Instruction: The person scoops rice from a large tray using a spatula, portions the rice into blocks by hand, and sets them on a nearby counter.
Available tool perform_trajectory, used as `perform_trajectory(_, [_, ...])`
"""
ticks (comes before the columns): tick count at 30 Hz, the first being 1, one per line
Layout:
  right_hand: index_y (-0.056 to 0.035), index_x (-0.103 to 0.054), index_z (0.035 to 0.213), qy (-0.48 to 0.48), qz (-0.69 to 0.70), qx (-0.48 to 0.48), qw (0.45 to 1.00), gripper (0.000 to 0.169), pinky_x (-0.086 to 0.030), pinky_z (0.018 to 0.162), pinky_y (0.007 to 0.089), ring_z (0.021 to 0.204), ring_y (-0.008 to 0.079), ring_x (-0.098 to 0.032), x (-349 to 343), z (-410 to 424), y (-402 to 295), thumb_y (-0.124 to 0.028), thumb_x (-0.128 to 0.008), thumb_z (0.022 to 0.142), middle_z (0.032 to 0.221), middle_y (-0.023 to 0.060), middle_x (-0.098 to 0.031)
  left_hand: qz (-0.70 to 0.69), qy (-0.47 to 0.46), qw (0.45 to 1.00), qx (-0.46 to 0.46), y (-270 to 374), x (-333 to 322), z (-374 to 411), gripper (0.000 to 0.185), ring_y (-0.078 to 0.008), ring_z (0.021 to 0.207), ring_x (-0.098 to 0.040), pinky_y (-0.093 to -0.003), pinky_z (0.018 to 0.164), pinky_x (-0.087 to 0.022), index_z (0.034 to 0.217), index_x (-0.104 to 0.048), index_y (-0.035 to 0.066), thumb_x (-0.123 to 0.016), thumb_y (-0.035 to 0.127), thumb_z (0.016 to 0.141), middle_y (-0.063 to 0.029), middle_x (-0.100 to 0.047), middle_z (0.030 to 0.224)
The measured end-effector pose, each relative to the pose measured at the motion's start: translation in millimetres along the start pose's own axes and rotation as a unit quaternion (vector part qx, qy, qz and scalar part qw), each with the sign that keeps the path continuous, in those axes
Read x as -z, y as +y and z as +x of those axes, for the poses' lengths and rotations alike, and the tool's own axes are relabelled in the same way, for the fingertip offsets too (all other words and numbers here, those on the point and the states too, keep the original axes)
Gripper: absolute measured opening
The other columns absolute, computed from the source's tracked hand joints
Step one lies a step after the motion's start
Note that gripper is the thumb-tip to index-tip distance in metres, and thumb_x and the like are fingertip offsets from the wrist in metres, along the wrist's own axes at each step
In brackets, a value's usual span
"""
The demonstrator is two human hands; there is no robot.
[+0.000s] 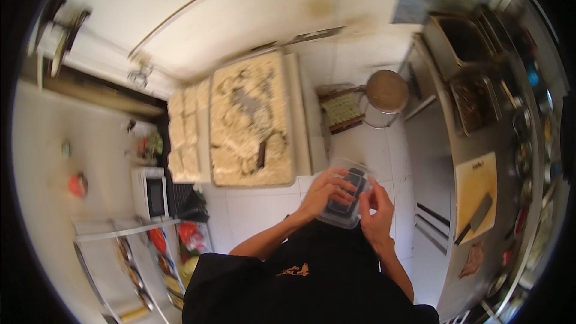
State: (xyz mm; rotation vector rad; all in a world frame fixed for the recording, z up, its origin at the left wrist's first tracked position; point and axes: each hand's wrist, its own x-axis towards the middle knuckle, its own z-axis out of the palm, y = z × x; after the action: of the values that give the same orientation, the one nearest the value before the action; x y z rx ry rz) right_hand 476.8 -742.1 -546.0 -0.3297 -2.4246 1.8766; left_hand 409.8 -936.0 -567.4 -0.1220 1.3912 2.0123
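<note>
A clear plastic container (344, 216) with a see-through lid is held in front of my body. Across its top lies my left hand (330, 192), fingers spread over the lid. My right hand (375, 209) grips the container's right edge with thumb and fingers. Dark shapes show through the plastic; whether they are inside it or behind it, I cannot tell. Ahead and to the left, a large tray (294, 162) holds a pale, crumbly, flour-like mass. A dark-handled tool (261, 155) is stuck into that mass.
Pale blocks (183, 130) sit left of the tray. On the right-hand counter are a cutting board (465, 177) with a cleaver (479, 213), a piece of meat (473, 259) and metal pans (497, 110). A round pot (387, 91) stands near the wall; a wire rack (121, 234) is lower left.
</note>
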Motion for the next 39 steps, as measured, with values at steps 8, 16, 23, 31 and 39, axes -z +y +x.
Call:
perform_trajectory(8, [0.0017,-0.06,0.148,-0.167,0.009,0.019,0.986,0.04,-0.057,0.071,0.028,0.091,0.0137,-0.063,-169.6,26.8,5.9,-0.014,-0.06,0.111,0.109,0.0085,-0.064,-0.034,0.319,0.927,-0.195,3.7,198.5,-133.9,0.03,-0.0296,0.108,-0.076,-0.0407,0.097,-0.063,0.123,-0.063,-0.004,-0.048,0.01,0.101,-0.0247,-0.076,0.12])
perform_trajectory(16, [0.006,-0.066,0.134,0.078,-0.252,0.126,0.956,0.048,-0.055,0.09,0.0416,0.097,0.0268,-0.068,-304.6,112.0,116.9,-0.036,-0.058,0.111,0.111,0.019,-0.071,0.114,0.447,0.863,-0.207,22.2,488.3,-139.2,0.026,-0.0183,0.107,-0.067,-0.0287,0.09,-0.048,0.1,-0.073,0.003,-0.056,0.021,0.106,-0.0074,-0.075,0.111])
perform_trajectory(23, [0.007,-0.071,0.096,0.025,0.002,-0.155,0.988,0.054,-0.048,0.073,0.0374,0.074,0.0181,-0.057,-296.0,129.9,123.7,-0.043,-0.057,0.11,0.076,0.0066,-0.063,0.094,0.327,0.905,-0.254,17.8,504.7,-85.2,0.023,-0.0167,0.093,-0.059,-0.0312,0.088,-0.046,0.091,-0.073,0.003,-0.053,0.015,0.098,-0.0037,-0.067,0.094])
perform_trajectory(31, [0.0009,-0.075,0.097,0.014,-0.052,-0.184,0.982,0.05,-0.041,0.06,0.0318,0.066,0.0088,-0.053,-240.1,131.1,130.2,-0.044,-0.06,0.11,0.077,-0.0007,-0.064,0.023,0.367,0.906,-0.207,-4.3,467.1,-48.5,0.025,-0.017,0.089,-0.06,-0.0323,0.085,-0.049,0.089,-0.074,0.003,-0.049,0.006,0.084,-0.0043,-0.069,0.092])
perform_trajectory(39, [-0.0014,-0.075,0.091,-0.011,-0.052,-0.125,0.991,0.046,-0.043,0.059,0.0314,0.071,0.0103,-0.06,-205.1,151.7,150.3,-0.041,-0.062,0.11,0.079,-0.0008,-0.068,0.027,0.404,0.895,-0.189,-17.1,442.7,-39.8,0.026,-0.0156,0.084,-0.055,-0.0312,0.081,-0.047,0.094,-0.078,0.005,-0.052,0.008,0.094,-0.0013,-0.069,0.098])
